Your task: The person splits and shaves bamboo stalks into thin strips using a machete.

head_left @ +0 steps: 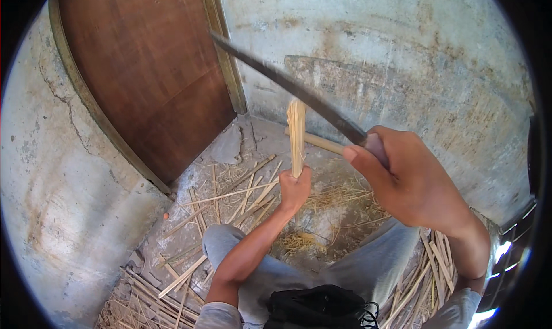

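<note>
At twelve o'clock from our left hand: pale straight wooden stick, fist-held; long dark metal knife, right hand gripping; glancing off, it might cut us.

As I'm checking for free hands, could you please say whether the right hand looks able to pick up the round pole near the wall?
Probably not: the right hand is closed around the handle of a long knife, so it would likely have to let go before grasping the pole.

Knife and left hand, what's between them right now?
In the head view, pale upright wood stands between the knife and the left hand gripping it; I can't tell whether the knife touches it.
</note>
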### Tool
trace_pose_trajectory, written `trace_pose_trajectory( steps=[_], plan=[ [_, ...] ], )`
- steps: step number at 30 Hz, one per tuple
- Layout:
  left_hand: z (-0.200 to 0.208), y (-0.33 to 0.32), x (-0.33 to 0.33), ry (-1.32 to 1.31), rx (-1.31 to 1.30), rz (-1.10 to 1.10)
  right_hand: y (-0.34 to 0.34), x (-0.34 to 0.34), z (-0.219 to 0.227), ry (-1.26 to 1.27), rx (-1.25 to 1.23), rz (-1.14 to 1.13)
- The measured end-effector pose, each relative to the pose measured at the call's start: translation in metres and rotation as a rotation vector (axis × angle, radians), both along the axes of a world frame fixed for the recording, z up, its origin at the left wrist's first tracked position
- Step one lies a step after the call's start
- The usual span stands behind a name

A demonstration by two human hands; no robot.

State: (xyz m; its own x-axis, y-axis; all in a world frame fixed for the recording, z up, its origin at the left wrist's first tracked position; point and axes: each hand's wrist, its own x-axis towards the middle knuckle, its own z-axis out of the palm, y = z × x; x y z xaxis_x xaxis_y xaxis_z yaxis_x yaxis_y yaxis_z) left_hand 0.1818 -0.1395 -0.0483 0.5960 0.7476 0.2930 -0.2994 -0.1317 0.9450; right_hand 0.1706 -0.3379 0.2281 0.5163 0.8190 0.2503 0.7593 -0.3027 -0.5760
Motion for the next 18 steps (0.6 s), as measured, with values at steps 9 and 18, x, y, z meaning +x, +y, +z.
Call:
trace_pose_trajectory(
  steps=[9,18],
  plan=[
    [-0.042,-0.002,0.01,-0.109,0.067,0.107,0.016,0.011,-0.029,-0.019,0.025,0.024],
    [-0.048,0.003,0.008,-0.044,0.102,0.082,0.023,0.012,-0.068,-0.091,0.116,0.021]
  ],
)
